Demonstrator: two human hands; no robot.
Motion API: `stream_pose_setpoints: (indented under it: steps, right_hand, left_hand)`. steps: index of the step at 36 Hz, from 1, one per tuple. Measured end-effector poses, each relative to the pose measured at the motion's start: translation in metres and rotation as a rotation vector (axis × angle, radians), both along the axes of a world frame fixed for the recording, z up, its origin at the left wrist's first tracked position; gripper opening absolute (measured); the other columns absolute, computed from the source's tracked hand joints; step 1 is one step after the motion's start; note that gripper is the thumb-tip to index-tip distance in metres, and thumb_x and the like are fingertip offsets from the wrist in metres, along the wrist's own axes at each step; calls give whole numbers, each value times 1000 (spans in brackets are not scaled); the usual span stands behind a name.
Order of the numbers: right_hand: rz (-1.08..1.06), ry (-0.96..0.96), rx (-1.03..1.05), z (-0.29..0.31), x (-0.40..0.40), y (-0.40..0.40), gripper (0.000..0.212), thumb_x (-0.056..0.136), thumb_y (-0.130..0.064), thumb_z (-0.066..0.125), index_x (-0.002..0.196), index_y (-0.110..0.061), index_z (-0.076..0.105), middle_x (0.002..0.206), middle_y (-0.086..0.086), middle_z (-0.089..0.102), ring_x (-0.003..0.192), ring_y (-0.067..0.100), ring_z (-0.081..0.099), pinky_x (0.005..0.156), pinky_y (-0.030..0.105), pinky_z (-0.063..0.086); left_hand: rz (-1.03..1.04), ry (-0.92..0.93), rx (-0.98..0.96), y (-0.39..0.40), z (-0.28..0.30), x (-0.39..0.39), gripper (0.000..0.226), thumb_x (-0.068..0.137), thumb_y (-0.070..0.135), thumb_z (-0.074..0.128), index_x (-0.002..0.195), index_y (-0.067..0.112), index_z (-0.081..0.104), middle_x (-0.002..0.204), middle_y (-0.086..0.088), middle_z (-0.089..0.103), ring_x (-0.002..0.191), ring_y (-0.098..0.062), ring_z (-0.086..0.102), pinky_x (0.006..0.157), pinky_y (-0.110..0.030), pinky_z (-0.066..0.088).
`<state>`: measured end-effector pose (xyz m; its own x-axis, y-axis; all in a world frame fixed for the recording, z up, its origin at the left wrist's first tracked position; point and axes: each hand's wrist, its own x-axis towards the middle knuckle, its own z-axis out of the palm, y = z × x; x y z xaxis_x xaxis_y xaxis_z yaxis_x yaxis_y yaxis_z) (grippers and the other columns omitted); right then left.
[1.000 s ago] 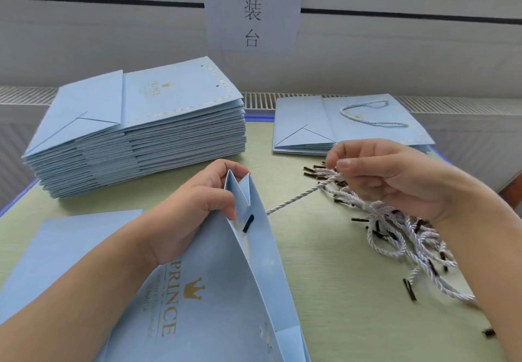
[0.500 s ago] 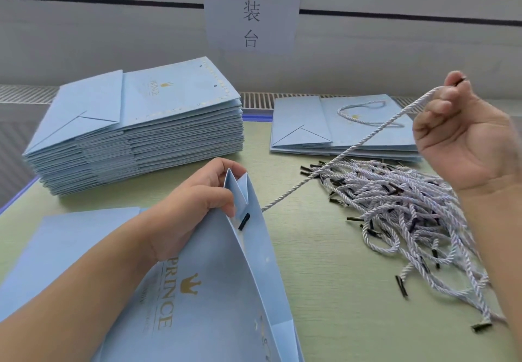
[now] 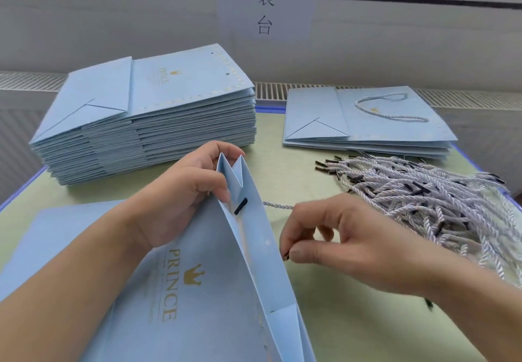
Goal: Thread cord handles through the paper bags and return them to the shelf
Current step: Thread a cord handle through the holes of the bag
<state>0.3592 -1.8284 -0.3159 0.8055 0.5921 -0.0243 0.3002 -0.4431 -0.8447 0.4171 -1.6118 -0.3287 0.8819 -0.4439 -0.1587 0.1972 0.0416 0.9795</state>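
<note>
Item: pale blue paper bag printed "PRINCE" with a gold crown (image 3: 197, 291), centre to lower left of frame, mouth spread open.
Left hand (image 3: 175, 200): fingers curled round the near wall at the gusset fold, gripping it.
Right hand (image 3: 353, 245): right of centre; thumb and forefinger pinch the black tip (image 3: 285, 255) of a white-and-grey twisted cord (image 3: 278, 206), other fingers loosely bent.

Change: half a second ago the right hand was raised at the upper right, drawing this cord taut; it has now dropped beside the bag's far wall, level with the second punched hole (image 3: 267, 241). The cord's first end already sits inside, its black tip (image 3: 240, 206) showing within the mouth. Judgement: one end anchored, second insertion about to start.

Other stock: loose heap of matching cords (image 3: 418, 192), right; tall stack of flat blue bags (image 3: 147, 124), upper left; short stack of bags with a fitted handle (image 3: 367, 118), upper right; green tabletop (image 3: 339, 319).

Obscured: most of the held cord's run behind the right hand; the bag's bottom is cut off by the lower edge. No shelf in view.
</note>
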Motion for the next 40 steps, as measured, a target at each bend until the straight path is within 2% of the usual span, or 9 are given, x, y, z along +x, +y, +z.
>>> stream_pose_setpoints:
  steps: [3,7,9,12,19,22,28,35,40]
  right_hand:
    - [46,126,-29,-8,-10,3,16,94,-6,55,85,-17,62,62,-9,59,56,2,47,56,14,39]
    - [85,181,-77,-11,-17,7,19,93,-10,46,108,-8,58,99,12,70,91,28,64,84,47,50]
    - [102,235,-44,-9,-19,9,20,94,-2,48,110,-6,60,97,15,68,78,24,62,73,38,52]
    - [106,282,13,-10,-18,11,20,93,3,51,106,-3,65,90,24,65,62,14,45,54,24,37]
    - [102,457,103,-12,-20,14,21,95,-2,55,115,-1,60,106,33,62,79,37,60,66,36,48]
    - [106,491,112,-12,-21,15,28,94,5,51,120,-2,57,114,31,62,101,52,61,86,51,53]
    - [74,531,75,-11,-20,11,28,88,7,57,114,-3,52,85,20,68,69,23,61,70,35,52]
    - [117,489,66,-12,-23,14,29,91,4,55,119,-1,51,101,34,65,81,35,64,77,51,53]
    - [113,504,164,-16,-23,15,29,90,6,56,118,7,48,103,39,61,89,50,63,76,39,53]
  left_hand:
    - [-11,4,-30,2,0,1,56,49,-3,48,101,15,56,73,-5,57,58,-19,55,48,-26,48]
    - [-27,7,-43,2,0,1,56,50,-3,48,102,14,55,73,-6,57,57,-20,55,47,-25,48]
    - [-29,6,-47,2,1,1,55,50,-3,48,102,13,54,73,-6,57,56,-19,56,47,-25,48]
    - [-23,2,-52,2,1,0,55,50,-4,48,102,13,55,73,-5,57,56,-18,56,47,-24,48]
    - [-24,2,-50,2,0,1,55,50,-3,48,102,13,55,72,-5,58,55,-18,56,47,-24,48]
    - [-22,1,-50,2,0,1,55,50,-3,47,102,13,55,72,-5,58,55,-18,56,47,-22,48]
    - [-21,-5,-41,1,0,1,55,50,-3,48,101,14,55,73,-5,57,57,-18,55,48,-24,48]
    - [-20,-7,-28,2,0,1,54,50,-2,48,101,15,56,75,-6,57,60,-20,55,52,-27,49]
    - [-23,-6,-32,2,0,1,53,51,-2,48,101,15,56,74,-5,57,58,-18,55,49,-26,49]
